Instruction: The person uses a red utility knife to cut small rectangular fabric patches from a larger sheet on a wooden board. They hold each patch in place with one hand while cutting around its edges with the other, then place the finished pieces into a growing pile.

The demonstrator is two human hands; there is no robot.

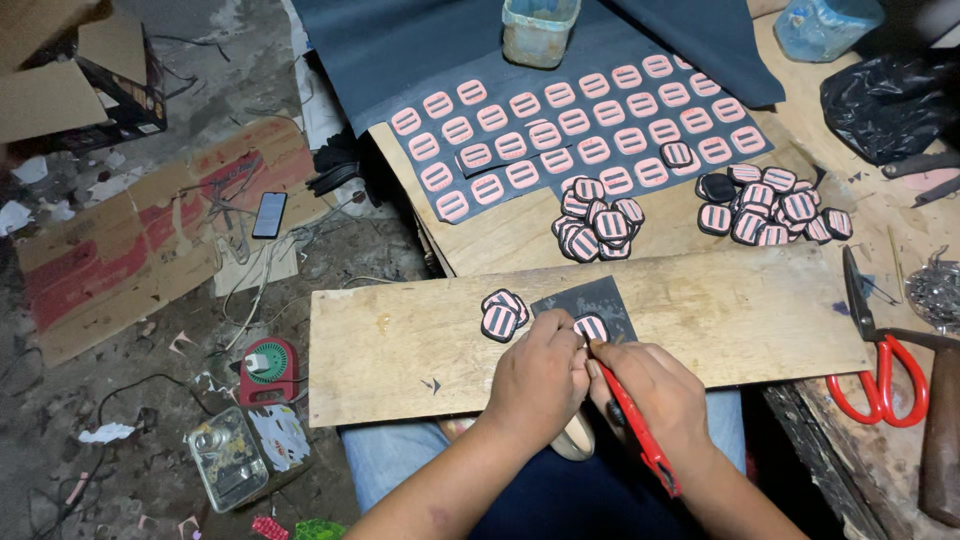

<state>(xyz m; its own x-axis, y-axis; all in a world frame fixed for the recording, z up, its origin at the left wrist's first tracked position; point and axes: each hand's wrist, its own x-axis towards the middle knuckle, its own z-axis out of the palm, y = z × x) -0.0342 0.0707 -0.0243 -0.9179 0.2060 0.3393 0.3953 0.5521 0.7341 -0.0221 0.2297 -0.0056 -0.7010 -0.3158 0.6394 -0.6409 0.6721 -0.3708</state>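
My left hand (pixel 540 375) presses down on a small pink-and-black slotted buckle piece (pixel 591 326) lying on a dark sheet scrap (pixel 590 298) on a wooden board (pixel 400 345) across my lap. A red-handled cutter (pixel 640 430) is gripped in my right hand (pixel 655 390), with its tip at the piece's edge. A small stack of cut pieces (pixel 502 313) lies just left of my left hand.
Two heaps of cut pieces (pixel 598 222) (pixel 775 205) and a dark sheet covered with rows of uncut pink pieces (pixel 585 125) lie beyond the board. Red-handled scissors (pixel 880 370) rest at right. A phone (pixel 269 214), cardboard and wires litter the floor at left.
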